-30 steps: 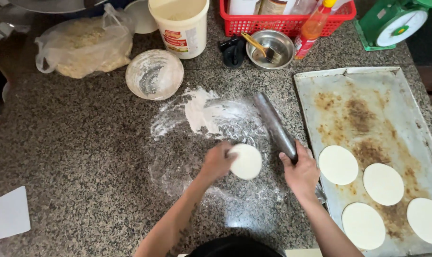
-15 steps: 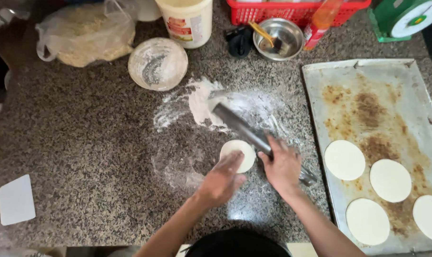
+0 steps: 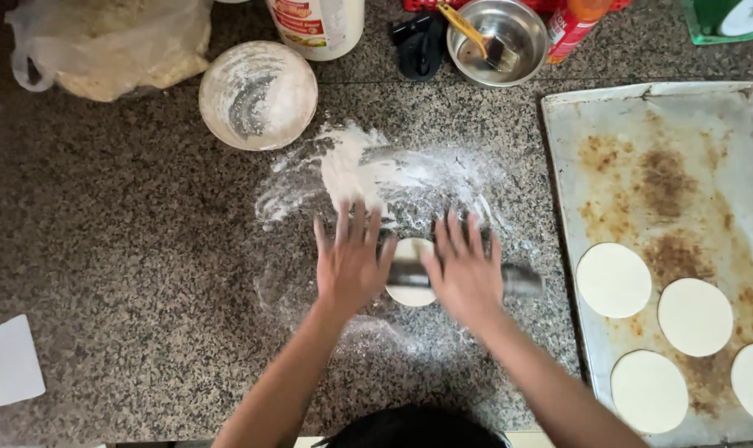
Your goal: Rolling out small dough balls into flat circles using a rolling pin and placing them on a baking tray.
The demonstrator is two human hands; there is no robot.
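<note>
We start with the counter (image 3: 128,274), whose near edge is lost behind our own head at the bottom. Right of the right hand lies the tray (image 3: 700,141), cut by the frame's edge, with four dough rounds (image 3: 614,280) on it, the last only half in view. Beyond the hands, the tub (image 3: 318,23), bag (image 3: 103,41) and red basket are all chopped off by the top edge.

Half a second ago the pin (image 3: 522,280) sat slanted under the right hand alone, and the left hand was on the dough. Now it lies level across, both hands on top.

Left hand (image 3: 349,264) is flat, fingers spread, pressing down on the pin; right hand (image 3: 463,270) the same. We see only the pin's dark, blurred right end poking out past the right hand, the rest is covered.

The dough (image 3: 410,286) is between the two hands, under the pin: pale, smooth, roundish, partly hidden by both palms. It lies on the nearer edge of the flour patch (image 3: 376,178), which spreads beyond the fingertips toward the floury bowl (image 3: 258,95).
</note>
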